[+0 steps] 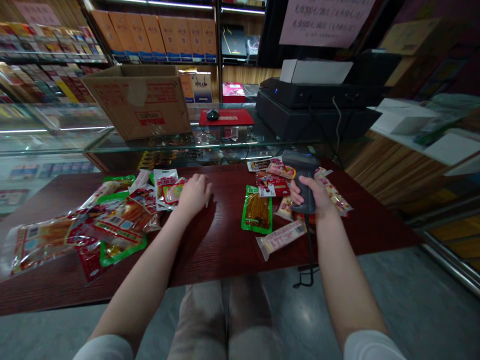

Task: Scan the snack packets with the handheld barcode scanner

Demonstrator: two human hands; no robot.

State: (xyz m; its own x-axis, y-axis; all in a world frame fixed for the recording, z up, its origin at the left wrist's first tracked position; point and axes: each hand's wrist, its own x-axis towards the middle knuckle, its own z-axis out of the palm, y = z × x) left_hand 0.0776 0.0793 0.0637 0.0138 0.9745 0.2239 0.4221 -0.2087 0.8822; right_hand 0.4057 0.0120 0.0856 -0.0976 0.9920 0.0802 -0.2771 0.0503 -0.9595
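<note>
My right hand [313, 192] is wrapped around the grip of a dark barcode scanner [305, 172], whose cord hangs past the table's front edge. Beneath and around the scanner lie several snack packets, among them a green-edged packet [257, 210], a red and white packet [273, 185] and a pale wrapped bar [282, 239]. My left hand [195, 192] rests at the right edge of the left-hand pile, fingers loosely bent and apart, against a white and red snack packet [167, 189]. That pile also holds a long clear packet [41, 240] and a red-labelled packet [122, 220].
The dark red wooden table [213, 250] stands before a glass counter [225, 145]. On the counter are an open cardboard box [150, 105], a computer mouse [212, 115] on a red mat [238, 117], and black machines [315, 110]. Shelves of boxed goods [161, 37] line the back.
</note>
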